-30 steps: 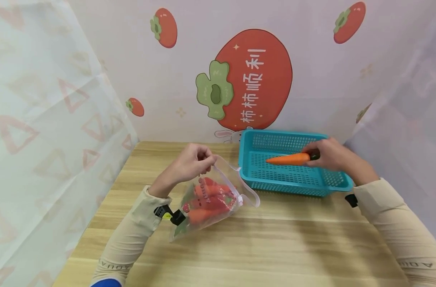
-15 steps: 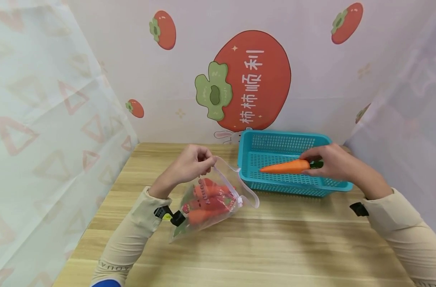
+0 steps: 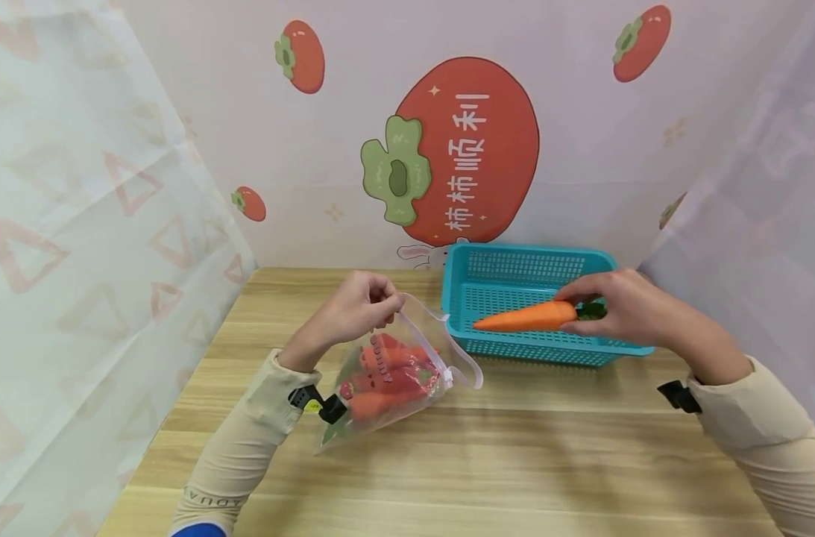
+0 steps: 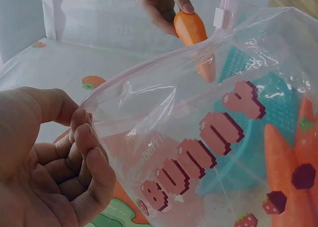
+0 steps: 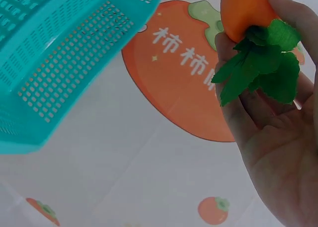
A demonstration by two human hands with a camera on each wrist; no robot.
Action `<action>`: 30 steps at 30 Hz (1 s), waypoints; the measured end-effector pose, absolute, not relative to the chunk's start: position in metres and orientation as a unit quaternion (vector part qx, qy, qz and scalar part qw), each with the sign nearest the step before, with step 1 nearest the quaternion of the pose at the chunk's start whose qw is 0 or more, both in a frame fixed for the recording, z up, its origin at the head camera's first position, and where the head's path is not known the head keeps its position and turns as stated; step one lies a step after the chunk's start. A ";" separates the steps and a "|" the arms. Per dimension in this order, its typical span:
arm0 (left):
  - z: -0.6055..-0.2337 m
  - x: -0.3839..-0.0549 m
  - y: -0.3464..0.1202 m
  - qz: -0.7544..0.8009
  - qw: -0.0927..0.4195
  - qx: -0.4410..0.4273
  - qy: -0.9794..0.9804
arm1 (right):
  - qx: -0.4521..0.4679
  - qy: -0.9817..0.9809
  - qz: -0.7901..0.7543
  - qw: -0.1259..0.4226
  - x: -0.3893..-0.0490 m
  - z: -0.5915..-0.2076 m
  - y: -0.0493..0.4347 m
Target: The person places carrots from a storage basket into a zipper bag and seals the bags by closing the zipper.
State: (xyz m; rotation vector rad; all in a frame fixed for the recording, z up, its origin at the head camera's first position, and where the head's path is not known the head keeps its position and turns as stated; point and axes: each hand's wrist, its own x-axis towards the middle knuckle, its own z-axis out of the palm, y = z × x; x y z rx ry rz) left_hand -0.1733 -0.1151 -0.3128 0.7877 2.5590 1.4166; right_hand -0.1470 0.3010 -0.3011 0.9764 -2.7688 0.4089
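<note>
My left hand (image 3: 356, 309) pinches the top corner of a clear zip bag (image 3: 407, 414), whose pink-edged mouth gapes toward the right. Inside the bag lie several orange carrots (image 4: 280, 170), seen through plastic printed with "Bunny". Over the front of the basket, my right hand (image 3: 622, 306) grips a carrot (image 3: 524, 318) by its thick end near the green leaves (image 5: 263, 63). The carrot's tip points left toward the bag and stays apart from it. In the left wrist view, that carrot shows partly through the bag's upper edge.
A turquoise plastic basket (image 3: 457, 291) with perforated walls stands at the back right of the wooden table (image 3: 514, 462), close to the bag's mouth. Behind it hangs a white backdrop (image 3: 333, 134) printed with persimmons. Fabric walls rise on the left and right.
My right hand has moved the carrot left and toward me, from over the basket's middle to its front side, with more leaves now showing. The left hand keeps its hold on the bag.
</note>
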 end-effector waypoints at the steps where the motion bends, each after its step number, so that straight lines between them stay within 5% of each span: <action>1: -0.313 -0.174 -0.115 0.467 0.058 0.259 0.843 | 0.333 -0.928 0.139 0.094 -0.146 -0.300 0.300; 17: -0.314 -0.176 -0.111 0.470 0.063 0.253 0.843 | 0.411 -0.886 0.141 0.160 -0.133 -0.290 0.280; 30: -0.313 -0.176 -0.113 0.479 0.066 0.253 0.838 | 0.415 -0.894 0.131 0.105 -0.124 -0.283 0.238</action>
